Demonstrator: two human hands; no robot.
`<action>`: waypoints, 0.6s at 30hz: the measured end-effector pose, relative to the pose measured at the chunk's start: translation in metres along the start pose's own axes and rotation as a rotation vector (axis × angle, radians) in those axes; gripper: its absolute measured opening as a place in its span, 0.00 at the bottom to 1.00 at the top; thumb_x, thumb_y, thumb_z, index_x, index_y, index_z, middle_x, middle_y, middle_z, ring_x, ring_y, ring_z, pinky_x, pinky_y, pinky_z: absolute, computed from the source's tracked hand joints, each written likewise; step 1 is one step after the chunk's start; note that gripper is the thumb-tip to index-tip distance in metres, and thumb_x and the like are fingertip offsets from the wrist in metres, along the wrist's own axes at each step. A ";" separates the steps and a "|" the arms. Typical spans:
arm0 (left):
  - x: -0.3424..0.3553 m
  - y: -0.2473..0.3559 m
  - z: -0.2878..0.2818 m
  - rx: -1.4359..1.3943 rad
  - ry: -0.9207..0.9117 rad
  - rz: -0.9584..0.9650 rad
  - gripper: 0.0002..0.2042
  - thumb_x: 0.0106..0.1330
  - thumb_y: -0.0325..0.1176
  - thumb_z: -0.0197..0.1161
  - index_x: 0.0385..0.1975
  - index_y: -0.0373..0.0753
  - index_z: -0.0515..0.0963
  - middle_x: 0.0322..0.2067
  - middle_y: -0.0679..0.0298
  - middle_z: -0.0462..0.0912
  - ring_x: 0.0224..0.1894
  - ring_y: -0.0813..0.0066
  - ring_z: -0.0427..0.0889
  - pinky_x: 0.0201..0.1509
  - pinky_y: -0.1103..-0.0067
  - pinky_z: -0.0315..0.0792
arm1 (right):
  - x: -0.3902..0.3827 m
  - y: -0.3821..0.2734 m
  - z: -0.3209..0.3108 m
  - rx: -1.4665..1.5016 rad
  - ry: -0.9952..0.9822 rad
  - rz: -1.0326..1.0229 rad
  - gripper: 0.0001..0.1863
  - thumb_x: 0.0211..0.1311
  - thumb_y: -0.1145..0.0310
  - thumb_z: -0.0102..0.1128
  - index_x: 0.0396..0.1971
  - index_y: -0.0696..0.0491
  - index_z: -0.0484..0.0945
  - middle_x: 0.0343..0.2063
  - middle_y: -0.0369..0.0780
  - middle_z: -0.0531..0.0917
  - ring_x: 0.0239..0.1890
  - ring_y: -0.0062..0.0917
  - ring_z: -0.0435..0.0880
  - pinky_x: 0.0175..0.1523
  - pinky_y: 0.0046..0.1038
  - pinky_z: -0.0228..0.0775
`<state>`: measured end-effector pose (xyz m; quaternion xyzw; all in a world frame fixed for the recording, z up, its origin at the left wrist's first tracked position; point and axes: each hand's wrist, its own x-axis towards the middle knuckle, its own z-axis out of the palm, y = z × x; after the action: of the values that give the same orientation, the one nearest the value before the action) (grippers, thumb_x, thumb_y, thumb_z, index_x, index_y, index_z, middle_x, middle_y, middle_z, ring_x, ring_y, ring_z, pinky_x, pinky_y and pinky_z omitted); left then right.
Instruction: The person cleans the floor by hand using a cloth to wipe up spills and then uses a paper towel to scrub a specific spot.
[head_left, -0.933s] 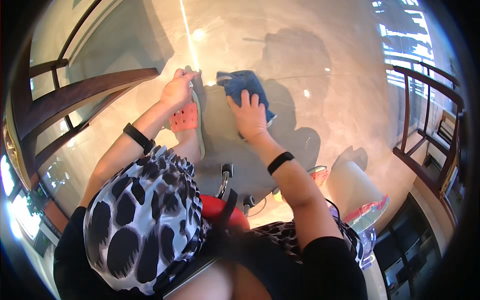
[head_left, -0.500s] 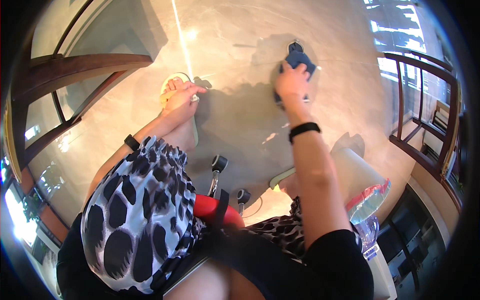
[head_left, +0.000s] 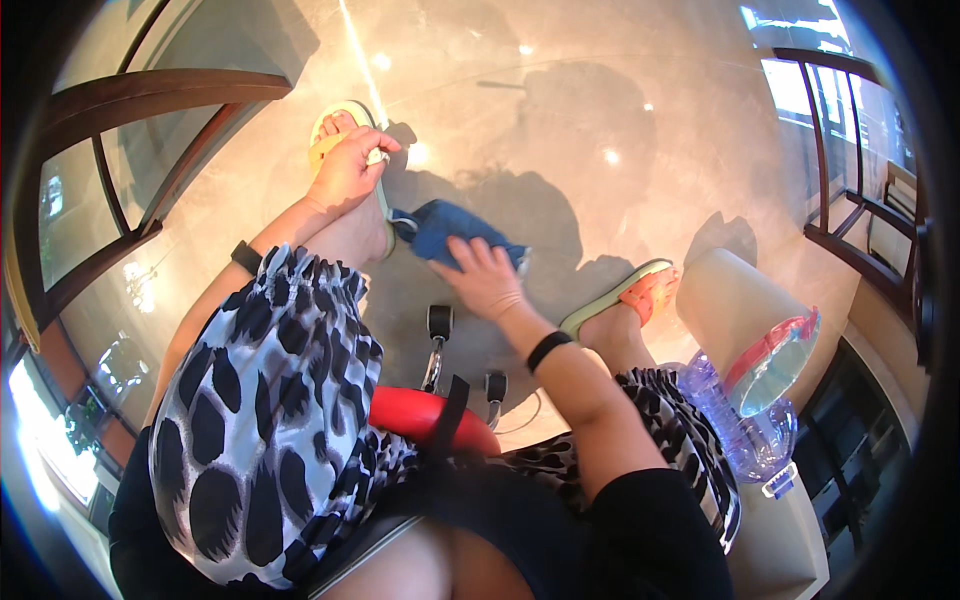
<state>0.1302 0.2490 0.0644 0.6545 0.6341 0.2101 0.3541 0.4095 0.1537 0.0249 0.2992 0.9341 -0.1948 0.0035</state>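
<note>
My right hand (head_left: 485, 280) presses its spread fingers onto a dark blue, cloth-like block (head_left: 440, 228) close above the floor. A small ring-shaped part shows at the block's left end, close to the left slipper's heel. Partly curled, my left hand (head_left: 345, 172) rests over my left foot and the yellow-green slipper (head_left: 356, 112). A small pale bit shows by its fingertips; I cannot make out what it is. My right foot wears a slipper (head_left: 650, 290) with an orange strap.
A red seat (head_left: 430, 418) with castors (head_left: 440, 322) is beneath me. At right are a pale bin (head_left: 735, 300) with a plastic liner and a clear plastic jug (head_left: 745, 430). Dark wooden chairs stand left (head_left: 165, 90) and right (head_left: 815, 140).
My right hand has moved the blue block from the far right in toward my left foot, and the block has turned. My left hand has shifted slightly, along with the view.
</note>
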 end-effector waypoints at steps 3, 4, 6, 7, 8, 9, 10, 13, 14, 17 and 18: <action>-0.004 -0.004 -0.003 -0.009 -0.030 -0.014 0.13 0.51 0.18 0.57 0.37 0.38 0.78 0.31 0.61 0.78 0.40 0.65 0.76 0.49 0.76 0.67 | 0.018 0.045 -0.030 -0.041 -0.076 0.143 0.22 0.56 0.63 0.49 0.53 0.30 0.73 0.56 0.38 0.67 0.55 0.37 0.64 0.53 0.45 0.60; -0.006 -0.009 -0.004 -0.047 -0.030 -0.010 0.13 0.52 0.18 0.56 0.37 0.37 0.77 0.32 0.61 0.77 0.40 0.65 0.76 0.49 0.76 0.68 | 0.031 0.062 -0.039 -0.057 -0.025 0.215 0.22 0.57 0.63 0.48 0.53 0.29 0.73 0.57 0.39 0.67 0.56 0.38 0.63 0.55 0.47 0.59; -0.002 -0.014 0.003 -0.051 -0.041 0.031 0.13 0.52 0.17 0.56 0.37 0.37 0.77 0.32 0.61 0.77 0.41 0.65 0.76 0.49 0.76 0.68 | 0.048 0.114 -0.046 -0.160 0.075 0.335 0.21 0.59 0.62 0.48 0.52 0.27 0.73 0.56 0.41 0.67 0.58 0.41 0.63 0.58 0.48 0.58; 0.001 -0.015 0.004 -0.043 -0.039 0.065 0.14 0.51 0.17 0.56 0.38 0.37 0.77 0.33 0.60 0.77 0.41 0.65 0.76 0.49 0.76 0.68 | 0.054 0.143 -0.055 -0.165 0.116 0.408 0.20 0.59 0.61 0.50 0.52 0.28 0.73 0.56 0.41 0.67 0.58 0.41 0.64 0.58 0.49 0.58; 0.003 -0.016 0.004 -0.041 -0.040 0.065 0.14 0.51 0.17 0.56 0.38 0.37 0.77 0.33 0.60 0.77 0.41 0.65 0.76 0.49 0.76 0.68 | 0.062 0.170 -0.067 -0.195 0.180 0.416 0.21 0.57 0.62 0.52 0.52 0.28 0.73 0.56 0.41 0.67 0.58 0.41 0.64 0.58 0.49 0.59; 0.004 -0.014 0.002 -0.018 -0.044 0.076 0.14 0.51 0.17 0.56 0.38 0.37 0.77 0.33 0.60 0.77 0.41 0.65 0.76 0.50 0.76 0.68 | 0.071 0.191 -0.080 -0.234 0.213 0.487 0.22 0.57 0.62 0.54 0.53 0.27 0.73 0.57 0.41 0.67 0.58 0.41 0.65 0.58 0.47 0.60; 0.009 -0.013 0.001 -0.004 -0.050 0.097 0.14 0.51 0.17 0.55 0.38 0.37 0.77 0.34 0.59 0.77 0.41 0.64 0.76 0.50 0.75 0.68 | 0.076 0.214 -0.092 -0.275 0.253 0.537 0.22 0.57 0.62 0.54 0.53 0.27 0.72 0.57 0.40 0.67 0.58 0.41 0.64 0.58 0.46 0.60; 0.017 -0.014 -0.003 0.032 -0.078 0.095 0.12 0.53 0.21 0.56 0.38 0.38 0.77 0.35 0.57 0.76 0.41 0.59 0.76 0.48 0.73 0.69 | 0.093 0.239 -0.102 -0.274 0.306 0.735 0.21 0.58 0.60 0.54 0.53 0.28 0.72 0.57 0.42 0.66 0.55 0.44 0.66 0.55 0.47 0.61; 0.017 -0.016 -0.004 0.022 -0.072 0.102 0.12 0.53 0.22 0.56 0.38 0.39 0.76 0.35 0.58 0.76 0.40 0.59 0.76 0.47 0.72 0.69 | 0.093 0.221 -0.093 -0.288 0.336 0.740 0.21 0.57 0.61 0.53 0.53 0.30 0.73 0.56 0.44 0.66 0.54 0.45 0.66 0.54 0.49 0.62; 0.014 -0.019 -0.003 0.025 -0.055 0.097 0.12 0.54 0.21 0.55 0.38 0.40 0.76 0.35 0.58 0.76 0.41 0.59 0.76 0.47 0.72 0.70 | 0.058 0.123 -0.047 -0.228 0.458 0.629 0.20 0.56 0.62 0.52 0.51 0.36 0.73 0.53 0.46 0.67 0.51 0.48 0.66 0.50 0.53 0.62; 0.015 -0.020 -0.002 0.026 -0.055 0.126 0.13 0.53 0.21 0.55 0.38 0.40 0.76 0.35 0.58 0.76 0.41 0.58 0.76 0.46 0.72 0.70 | 0.044 0.079 -0.033 -0.206 0.355 0.646 0.20 0.58 0.63 0.50 0.52 0.36 0.73 0.54 0.46 0.67 0.51 0.47 0.66 0.51 0.52 0.61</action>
<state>0.1165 0.2627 0.0484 0.7031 0.5844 0.2058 0.3489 0.4212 0.2491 0.0215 0.6052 0.7925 -0.0339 -0.0673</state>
